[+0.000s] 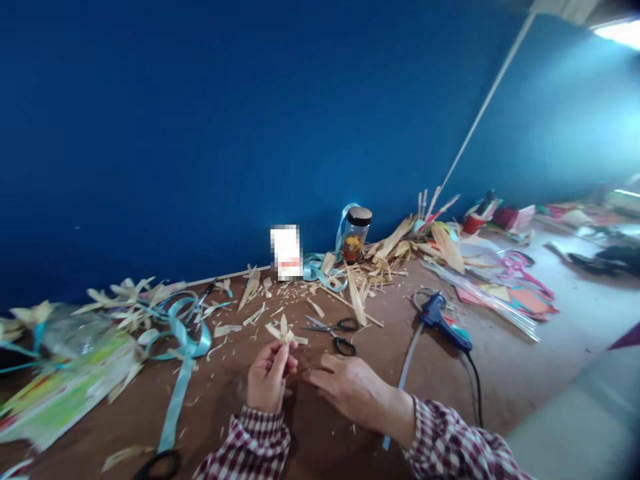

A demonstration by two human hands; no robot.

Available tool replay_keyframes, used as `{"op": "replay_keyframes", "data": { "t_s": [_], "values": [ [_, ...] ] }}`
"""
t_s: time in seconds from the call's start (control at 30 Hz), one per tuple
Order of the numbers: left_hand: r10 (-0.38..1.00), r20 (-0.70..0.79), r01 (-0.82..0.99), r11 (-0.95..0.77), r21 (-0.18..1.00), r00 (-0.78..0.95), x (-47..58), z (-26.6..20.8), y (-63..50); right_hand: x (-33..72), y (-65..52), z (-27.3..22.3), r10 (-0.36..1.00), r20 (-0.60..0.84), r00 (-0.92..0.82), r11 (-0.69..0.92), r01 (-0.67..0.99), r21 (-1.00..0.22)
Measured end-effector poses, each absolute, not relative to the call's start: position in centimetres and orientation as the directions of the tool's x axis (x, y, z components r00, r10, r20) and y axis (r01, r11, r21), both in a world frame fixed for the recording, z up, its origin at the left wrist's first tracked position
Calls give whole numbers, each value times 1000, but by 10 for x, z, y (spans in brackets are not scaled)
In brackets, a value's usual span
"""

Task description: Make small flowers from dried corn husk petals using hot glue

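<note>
My left hand [270,377] is closed in a pinch, with thumb and finger gripping the base of a small pale flower [284,331] made of dried corn husk. Its pointed petals spread above my fingertips. Just to the right, my right hand [353,390] is low over the brown tabletop, its fingers loosely bent, pointing left and slightly apart. I see nothing held in it. Beyond that hand lie black-handled scissors [334,330], blades pointing left. A blue glue gun [443,320] rests farther right, its cord trailing toward me.
Husk scraps litter the brown table [230,413]. Light-blue ribbon [181,387] and finished husk flowers [135,300] lie left. A black-lidded jar [356,235] stands by the blue wall, near a husk pile [395,243]. Pink scissors [517,267] and clear sticks [493,303] lie right.
</note>
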State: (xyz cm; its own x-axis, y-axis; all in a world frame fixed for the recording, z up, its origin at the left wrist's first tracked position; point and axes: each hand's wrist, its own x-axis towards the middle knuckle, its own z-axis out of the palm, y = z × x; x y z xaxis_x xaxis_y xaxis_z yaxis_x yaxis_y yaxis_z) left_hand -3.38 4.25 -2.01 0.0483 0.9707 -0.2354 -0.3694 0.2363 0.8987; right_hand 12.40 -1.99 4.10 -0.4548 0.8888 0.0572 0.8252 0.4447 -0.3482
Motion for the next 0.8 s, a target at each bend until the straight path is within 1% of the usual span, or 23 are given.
{"op": "replay_keyframes", "data": {
  "t_s": [0.07, 0.13, 0.2, 0.27, 0.3, 0.33, 0.37, 0.43, 0.5, 0.67, 0.73, 0.8],
  "values": [
    [976, -219, -345, 212, 914, 21, -32, -21, 41, 150, -24, 47, 933, 93, -347, 359, 888, -288],
    [979, -205, -341, 189, 921, -13, -29, -20, 40, 185, -30, 52, 968, 178, -175, 210, 956, -204],
    [979, -201, -329, 179, 927, -33, -27, -18, 38, 225, -39, 52, 973, 231, -25, 64, 984, -164],
    [978, -204, -298, 182, 937, -45, -26, -15, 36, 263, -52, 47, 949, 288, 128, -95, 988, -126],
    [977, -207, -284, 185, 941, -51, -25, -13, 35, 280, -59, 42, 922, 316, 225, -221, 974, -47],
    [976, -210, -275, 187, 943, -57, -25, -12, 35, 295, -66, 36, 906, 315, 284, -308, 951, 28],
    [974, -218, -277, 194, 941, -59, -24, -11, 34, 307, -71, 30, 896, 300, 326, -364, 928, 77],
    [975, -216, -293, 189, 937, -60, -23, -10, 34, 324, -79, 19, 908, 251, 334, -368, 924, 102],
    [975, -212, -281, 186, 942, -63, -23, -10, 34, 332, -82, 12, 913, 240, 329, -363, 925, 113],
    [975, -214, -302, 187, 935, -56, -26, -14, 36, 332, -78, 10, 902, 309, 302, -363, 918, 162],
    [975, -218, -321, 196, 926, -35, -28, -16, 37, 332, -76, 13, 885, 362, 293, -356, 927, 120],
    [972, -233, -341, 209, 916, -29, -28, -18, 38, 331, -74, 17, 854, 430, 294, -337, 941, 26]
  ]
}}
